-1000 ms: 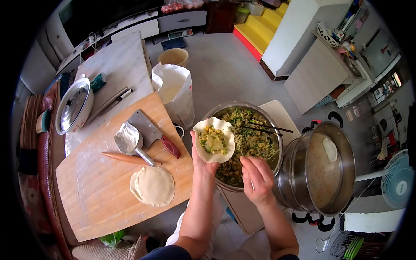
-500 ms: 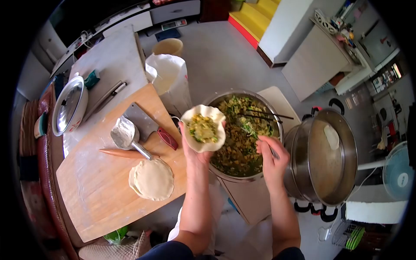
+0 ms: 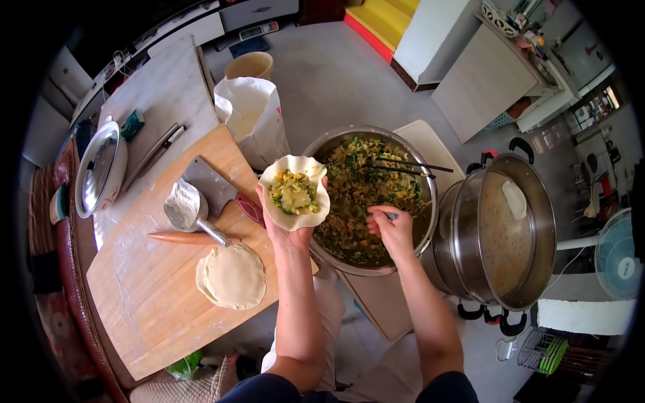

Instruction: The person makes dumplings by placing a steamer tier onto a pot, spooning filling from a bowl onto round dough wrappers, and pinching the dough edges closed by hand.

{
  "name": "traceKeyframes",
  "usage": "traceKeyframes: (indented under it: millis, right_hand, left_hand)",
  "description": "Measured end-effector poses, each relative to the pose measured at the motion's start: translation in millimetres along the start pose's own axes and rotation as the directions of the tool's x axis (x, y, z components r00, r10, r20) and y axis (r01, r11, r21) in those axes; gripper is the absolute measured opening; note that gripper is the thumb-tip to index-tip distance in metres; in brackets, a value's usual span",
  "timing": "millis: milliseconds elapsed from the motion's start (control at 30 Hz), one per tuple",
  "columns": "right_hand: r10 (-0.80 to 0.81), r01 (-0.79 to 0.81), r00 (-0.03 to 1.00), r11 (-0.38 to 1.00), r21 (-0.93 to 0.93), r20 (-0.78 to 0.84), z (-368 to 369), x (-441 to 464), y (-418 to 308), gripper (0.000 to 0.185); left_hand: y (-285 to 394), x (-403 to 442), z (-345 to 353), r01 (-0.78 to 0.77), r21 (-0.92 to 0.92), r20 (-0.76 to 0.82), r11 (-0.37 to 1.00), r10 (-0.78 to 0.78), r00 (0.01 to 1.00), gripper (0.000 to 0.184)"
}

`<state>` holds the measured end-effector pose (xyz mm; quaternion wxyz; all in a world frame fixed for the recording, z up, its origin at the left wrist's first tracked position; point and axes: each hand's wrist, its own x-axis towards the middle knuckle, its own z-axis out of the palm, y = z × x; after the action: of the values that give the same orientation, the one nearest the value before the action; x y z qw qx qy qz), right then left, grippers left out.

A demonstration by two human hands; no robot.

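We cup a filled, unsealed dough wrapper (image 3: 320,209) at centre in the half-curled fingers of our palm-up left hand (image 3: 290,235), our right hand (image 3: 393,232) pinching a metal handle (image 3: 392,215) over the filling bowl (image 3: 366,129), with one folded dumpling (image 3: 514,199) in the steamer (image 3: 462,232) at three o'clock, unfilled dough rounds (image 3: 232,277) at eight, and forearms (image 3: 299,316) slanting from six.

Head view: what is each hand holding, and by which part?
The left hand cups the pale, round, ruffled dough wrapper from underneath. The right hand grips a slim grey utensil, seemingly by its handle; the far end is indistinct.
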<state>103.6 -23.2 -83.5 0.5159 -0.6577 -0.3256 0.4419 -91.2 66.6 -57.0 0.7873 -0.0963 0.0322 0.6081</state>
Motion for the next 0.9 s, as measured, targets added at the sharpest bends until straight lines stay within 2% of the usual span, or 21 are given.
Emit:
traceKeyframes:
  millis: [133, 300, 400, 633, 767, 800, 867, 900]
  right_hand:
    - [0.132, -0.137, 0.991, 0.971, 0.198, 0.039, 13, 9, 14, 0.02]
    - [0.15, -0.147, 0.988, 0.882, 0.448, 0.03, 1, 6, 10, 0.022]
    - [0.15, -0.142, 0.988, 0.864, 0.484, 0.022, -11, 2, 9, 0.023]
    - [0.064, -0.062, 0.998, 0.81, 0.583, 0.017, -21, -2, -3, 0.022]
    - [-0.03, -0.019, 0.998, 0.749, 0.663, 0.062, -25, -9, -33, 0.023]
    - [-0.067, 0.011, 0.996, 0.749, 0.662, 0.058, -22, -13, -44, 0.023]
    - [-0.138, 0.07, 0.989, 0.744, 0.664, 0.05, -15, -22, -65, 0.023]
    - [-0.172, 0.111, 0.985, 0.762, 0.638, 0.034, -9, -27, -72, 0.024]
  left_hand:
    - [1, 0, 3, -0.008, -0.018, -0.005, 1.0, 0.008, 1.0, 0.054]
    - [5, 1, 2, -0.014, -0.003, -0.02, 1.0, 0.014, 1.0, 0.052]
    - [5, 0, 3, -0.032, 0.022, -0.027, 0.999, 0.032, 0.999, 0.051]
    - [3, 0, 3, -0.019, 0.016, -0.021, 1.0, 0.019, 1.0, 0.056]
    - [-3, -1, 4, -0.001, 0.061, 0.079, 0.998, -0.004, 0.997, 0.057]
    - [-7, -3, 6, -0.026, 0.134, 0.049, 0.991, 0.02, 0.999, 0.058]
    - [-12, 1, -1, -0.01, 0.127, -0.033, 0.992, 0.015, 0.999, 0.059]
    - [-17, 1, -4, -0.015, 0.158, -0.012, 0.987, 0.017, 1.0, 0.06]
